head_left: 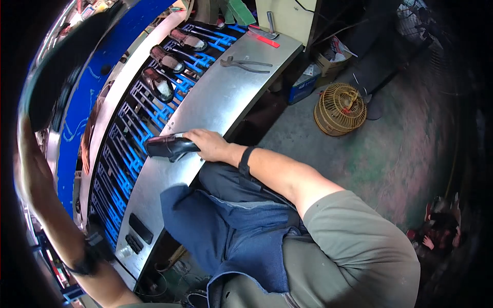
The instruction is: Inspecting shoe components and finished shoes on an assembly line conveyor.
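Observation:
My right hand [209,143] is closed round one end of a black shoe [172,148], which rests on its side at the edge of the metal bench [215,97]. Raised at the far left, my left hand [35,172] is blurred and close to the camera. A long dark object [64,77] extends up from its fingers; its kind is too smeared to make out. Farther along the bench lie metal pincers [245,65], apart from both hands.
Blue rack supports [131,154] run beside the bench, carrying several dark shoes [167,59]. A hammer [271,25] and a red-handled knife [264,39] lie at the bench's far end. Black cases [139,228] lie at its near end. A round wicker cage [340,109] stands on the floor.

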`<state>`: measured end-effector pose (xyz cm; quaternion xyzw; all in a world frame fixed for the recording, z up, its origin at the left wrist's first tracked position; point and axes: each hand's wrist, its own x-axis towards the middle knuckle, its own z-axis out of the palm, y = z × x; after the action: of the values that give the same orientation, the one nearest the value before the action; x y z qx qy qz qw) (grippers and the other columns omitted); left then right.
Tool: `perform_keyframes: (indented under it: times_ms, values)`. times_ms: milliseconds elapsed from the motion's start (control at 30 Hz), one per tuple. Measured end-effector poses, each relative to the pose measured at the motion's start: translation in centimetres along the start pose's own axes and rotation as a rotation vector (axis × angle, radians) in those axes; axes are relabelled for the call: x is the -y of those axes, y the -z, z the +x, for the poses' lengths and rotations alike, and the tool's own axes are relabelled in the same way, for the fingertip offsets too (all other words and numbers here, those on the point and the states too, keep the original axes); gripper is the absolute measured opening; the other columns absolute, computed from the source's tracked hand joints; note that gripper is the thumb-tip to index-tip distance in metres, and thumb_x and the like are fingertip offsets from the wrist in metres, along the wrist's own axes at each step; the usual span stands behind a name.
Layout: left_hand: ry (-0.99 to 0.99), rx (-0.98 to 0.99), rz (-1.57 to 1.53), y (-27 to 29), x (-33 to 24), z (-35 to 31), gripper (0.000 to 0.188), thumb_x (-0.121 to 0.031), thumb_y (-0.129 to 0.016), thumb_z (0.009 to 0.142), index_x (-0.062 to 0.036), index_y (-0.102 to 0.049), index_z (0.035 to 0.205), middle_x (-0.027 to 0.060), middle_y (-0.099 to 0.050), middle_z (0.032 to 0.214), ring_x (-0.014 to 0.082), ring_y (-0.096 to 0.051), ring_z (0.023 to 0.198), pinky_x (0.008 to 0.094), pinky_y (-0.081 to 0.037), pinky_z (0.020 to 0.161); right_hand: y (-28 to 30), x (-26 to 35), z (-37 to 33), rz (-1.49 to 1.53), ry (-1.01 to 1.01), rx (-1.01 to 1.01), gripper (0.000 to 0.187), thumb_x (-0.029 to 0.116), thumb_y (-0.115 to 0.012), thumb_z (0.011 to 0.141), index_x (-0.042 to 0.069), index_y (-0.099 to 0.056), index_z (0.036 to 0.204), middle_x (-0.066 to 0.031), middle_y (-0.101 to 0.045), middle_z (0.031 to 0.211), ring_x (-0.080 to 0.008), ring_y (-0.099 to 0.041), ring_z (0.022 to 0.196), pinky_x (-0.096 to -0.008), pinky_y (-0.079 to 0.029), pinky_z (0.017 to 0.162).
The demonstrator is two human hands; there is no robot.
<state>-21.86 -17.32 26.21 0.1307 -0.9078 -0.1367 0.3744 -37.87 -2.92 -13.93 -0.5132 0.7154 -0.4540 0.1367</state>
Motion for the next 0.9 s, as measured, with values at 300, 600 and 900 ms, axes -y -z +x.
perform_keyframes:
  times_ms: [300,600,900]
  values:
    - [0.235,0.697,-0.095,-8.5,-6.9,-39.9,0.018,-0.015,-0.077,0.078,-0.0046,-0.063,0.080,0.0143,-0.064,0.075,0.0331,-0.064,0.066,0.0439,-0.050,0.059,6.7,18.3,7.1,-0.064,0.438,-0.230,0.049,0.038,-0.081,0.071,0.008,-0.065,0.107,-0.0168,-0.071,0.080,-0.0386,-0.070,0.075,-0.0501,-0.055,0.066]
    - [0.521,-0.163,0.328,-6.7,6.9,-39.2,0.054,-0.011,-0.077,0.084,0.0046,-0.055,0.130,0.0227,-0.056,0.126,0.0399,-0.049,0.124,0.0469,-0.035,0.110,5.6,17.1,-6.1,0.525,-0.066,0.234,0.039,0.030,-0.079,0.085,0.001,-0.071,0.110,-0.0128,-0.074,0.103,-0.0187,-0.070,0.098,-0.0335,-0.054,0.089]
    - [1.021,-0.272,-1.614,-5.1,9.1,-37.1,0.061,-0.028,-0.057,0.098,0.0035,-0.041,0.148,0.0293,-0.044,0.148,0.0377,-0.043,0.139,0.0511,-0.033,0.117,3.8,12.4,-15.1,1.182,-0.502,0.380,0.066,0.038,-0.065,0.098,-0.005,-0.045,0.145,-0.0151,-0.055,0.141,-0.0221,-0.052,0.129,-0.0374,-0.040,0.111]
